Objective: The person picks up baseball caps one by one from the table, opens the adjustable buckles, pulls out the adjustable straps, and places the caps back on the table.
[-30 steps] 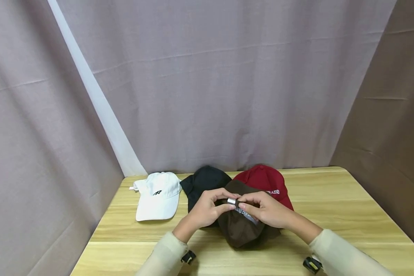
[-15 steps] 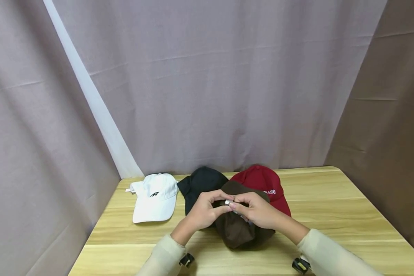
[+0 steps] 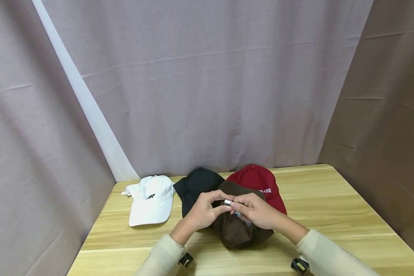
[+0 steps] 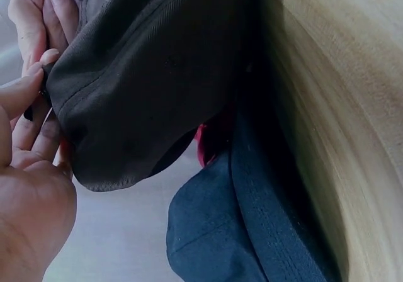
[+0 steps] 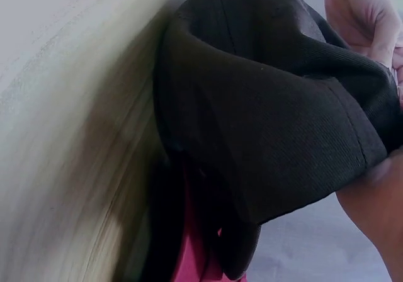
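Note:
A brown cap (image 3: 234,230) is held up over the near middle of the table, its strap and small silver buckle (image 3: 228,202) on top. Thumb and fingers of my left hand (image 3: 202,211) pinch the strap at the buckle's left. From the other side my right hand (image 3: 258,211) pinches the strap close by the buckle. The left wrist view shows dark strap between the left hand's (image 4: 31,200) thumb and fingers. In the right wrist view the brown cap (image 5: 271,118) hides most of the right hand's (image 5: 378,206) grip.
Just behind the brown cap are a black cap (image 3: 198,186) and a red cap (image 3: 257,178) with white lettering. Farther left lies a white cap (image 3: 153,199). All rest on a wood-grain table (image 3: 317,214), with grey curtain (image 3: 200,84) behind it.
My right hand's fingertips have come closer to the buckle and the left hand. Both hands keep pinching the strap. The whole head view has shifted slightly.

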A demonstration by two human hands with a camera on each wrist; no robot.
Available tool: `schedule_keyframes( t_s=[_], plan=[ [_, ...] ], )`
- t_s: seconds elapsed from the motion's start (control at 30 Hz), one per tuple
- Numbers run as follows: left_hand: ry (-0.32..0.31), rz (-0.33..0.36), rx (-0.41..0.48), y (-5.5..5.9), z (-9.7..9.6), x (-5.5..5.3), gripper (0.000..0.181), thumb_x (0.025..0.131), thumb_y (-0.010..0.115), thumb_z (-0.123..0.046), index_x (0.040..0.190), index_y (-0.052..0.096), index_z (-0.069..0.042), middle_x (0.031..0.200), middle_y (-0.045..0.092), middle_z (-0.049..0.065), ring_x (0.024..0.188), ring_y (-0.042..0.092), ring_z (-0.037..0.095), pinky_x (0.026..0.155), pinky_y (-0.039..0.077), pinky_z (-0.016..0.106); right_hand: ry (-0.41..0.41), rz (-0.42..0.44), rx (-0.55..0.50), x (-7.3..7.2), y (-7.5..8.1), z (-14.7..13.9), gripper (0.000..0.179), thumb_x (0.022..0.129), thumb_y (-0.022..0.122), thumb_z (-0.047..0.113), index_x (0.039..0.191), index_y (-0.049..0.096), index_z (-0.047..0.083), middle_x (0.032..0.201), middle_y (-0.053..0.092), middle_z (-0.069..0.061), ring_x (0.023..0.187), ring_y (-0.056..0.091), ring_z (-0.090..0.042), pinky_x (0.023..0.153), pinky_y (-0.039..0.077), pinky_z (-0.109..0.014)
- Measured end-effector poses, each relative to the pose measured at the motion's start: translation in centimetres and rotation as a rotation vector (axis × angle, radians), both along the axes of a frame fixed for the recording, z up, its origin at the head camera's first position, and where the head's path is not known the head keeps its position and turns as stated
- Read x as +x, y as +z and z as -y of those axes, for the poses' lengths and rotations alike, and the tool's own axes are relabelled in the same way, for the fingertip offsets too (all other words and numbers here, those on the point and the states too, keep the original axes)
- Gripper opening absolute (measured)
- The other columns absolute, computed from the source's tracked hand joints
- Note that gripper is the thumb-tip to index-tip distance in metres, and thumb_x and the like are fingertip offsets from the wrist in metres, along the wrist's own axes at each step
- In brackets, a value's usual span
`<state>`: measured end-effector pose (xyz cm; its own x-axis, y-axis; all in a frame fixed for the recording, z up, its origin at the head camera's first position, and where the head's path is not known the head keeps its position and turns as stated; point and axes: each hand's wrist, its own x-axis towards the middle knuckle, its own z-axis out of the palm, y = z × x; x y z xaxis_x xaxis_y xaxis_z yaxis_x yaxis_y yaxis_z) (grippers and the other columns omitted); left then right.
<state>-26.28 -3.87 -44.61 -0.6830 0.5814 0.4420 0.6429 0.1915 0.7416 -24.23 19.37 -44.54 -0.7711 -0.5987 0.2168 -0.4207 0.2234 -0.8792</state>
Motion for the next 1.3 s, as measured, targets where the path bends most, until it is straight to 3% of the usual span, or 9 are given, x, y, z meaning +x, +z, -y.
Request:
schedule_keyframes(
  t_s=[0.3, 0.5, 0.67, 0.87, 0.9, 1.0, 1.1, 1.2, 1.3],
  plan=[
    [-0.005, 0.016, 0.003, -0.2, 0.3, -0.1, 0.018, 0.095, 0.078, -0.009, 0.113, 0.078, -0.011, 0.125, 0.080, 0.007, 0.118, 0.076, 0.016, 0.104, 0.057, 0.026, 0.040, -0.020, 0.042, 0.3, -0.1, -0.2, 0.024, 0.113, 0.051, 0.014, 0.110, 0.070, 0.001, 0.059, 0.048, -0.022, 0.050, 0.044, 0.001, 0.048, 0.039, -0.019],
    [-0.024, 0.030, 0.034, -0.1, 0.7, -0.2, 0.019, 0.096, 0.078, -0.011, 0.114, 0.077, -0.010, 0.127, 0.080, 0.008, 0.118, 0.076, 0.016, 0.102, 0.058, 0.025, 0.037, -0.034, 0.067, 0.3, 0.0, -0.2, 0.020, 0.113, 0.051, 0.014, 0.109, 0.067, 0.003, 0.060, 0.048, -0.017, 0.049, 0.042, 0.001, 0.045, 0.036, -0.020],
    [-0.035, 0.056, 0.075, -0.1, 1.0, -0.3, 0.020, 0.097, 0.076, -0.011, 0.117, 0.075, -0.010, 0.129, 0.079, 0.010, 0.119, 0.075, 0.016, 0.102, 0.058, 0.025, 0.016, -0.010, 0.063, 0.3, -0.2, -0.4, 0.024, 0.112, 0.046, 0.006, 0.125, 0.067, 0.005, 0.057, 0.044, -0.007, 0.048, 0.039, 0.000, 0.044, 0.034, -0.018],
    [-0.034, 0.051, 0.106, 0.0, 1.1, -0.3, 0.021, 0.099, 0.075, -0.012, 0.120, 0.075, -0.011, 0.130, 0.079, 0.009, 0.121, 0.075, 0.027, 0.105, 0.059, 0.042, -0.076, -0.066, 0.069, 0.3, -0.4, -0.7, 0.031, 0.109, 0.050, 0.002, 0.128, 0.072, 0.012, 0.059, 0.043, 0.008, 0.048, 0.036, 0.002, 0.046, 0.037, -0.018],
    [-0.027, 0.051, 0.105, 0.0, 1.1, -0.3, 0.021, 0.099, 0.075, -0.013, 0.120, 0.075, -0.012, 0.130, 0.079, 0.008, 0.121, 0.075, 0.027, 0.105, 0.059, 0.044, -0.092, -0.089, 0.070, 0.3, -0.4, -0.7, 0.031, 0.109, 0.051, 0.002, 0.128, 0.073, 0.013, 0.064, 0.052, 0.007, 0.053, 0.042, 0.003, 0.050, 0.041, -0.018],
    [0.007, 0.048, 0.103, 0.0, 1.1, -0.1, 0.021, 0.099, 0.076, -0.014, 0.119, 0.076, -0.013, 0.128, 0.079, 0.005, 0.121, 0.075, 0.025, 0.107, 0.058, 0.045, -0.135, -0.136, 0.066, 0.4, -0.5, -0.8, 0.028, 0.108, 0.056, 0.005, 0.130, 0.072, 0.014, 0.093, 0.074, -0.004, 0.076, 0.060, 0.002, 0.070, 0.054, -0.020],
    [0.054, 0.041, 0.096, -0.1, 1.0, -0.1, 0.020, 0.098, 0.077, -0.016, 0.118, 0.077, -0.015, 0.126, 0.081, 0.002, 0.121, 0.074, 0.020, 0.108, 0.056, 0.035, -0.199, -0.151, 0.070, 0.5, -0.6, -1.0, 0.031, 0.108, 0.061, 0.014, 0.139, 0.067, 0.015, 0.131, 0.074, -0.014, 0.102, 0.068, -0.005, 0.088, 0.057, -0.022],
    [0.089, 0.043, 0.100, -0.2, 0.9, -0.1, 0.019, 0.098, 0.078, -0.018, 0.117, 0.077, -0.017, 0.123, 0.081, -0.001, 0.122, 0.073, 0.017, 0.110, 0.054, 0.031, -0.284, -0.177, 0.114, 0.7, -0.6, -1.1, 0.042, 0.107, 0.065, 0.026, 0.148, 0.060, 0.020, 0.131, 0.074, -0.011, 0.098, 0.069, -0.007, 0.084, 0.057, -0.023],
    [0.104, 0.049, 0.111, -0.2, 0.8, 0.0, 0.018, 0.099, 0.078, -0.020, 0.116, 0.077, -0.018, 0.122, 0.082, -0.002, 0.123, 0.073, 0.016, 0.111, 0.053, 0.031, -0.364, -0.242, 0.173, 0.7, -0.8, -1.2, 0.051, 0.105, 0.069, 0.035, 0.153, 0.056, 0.026, 0.118, 0.076, -0.002, 0.094, 0.067, -0.007, 0.079, 0.055, -0.024]
  ],
)
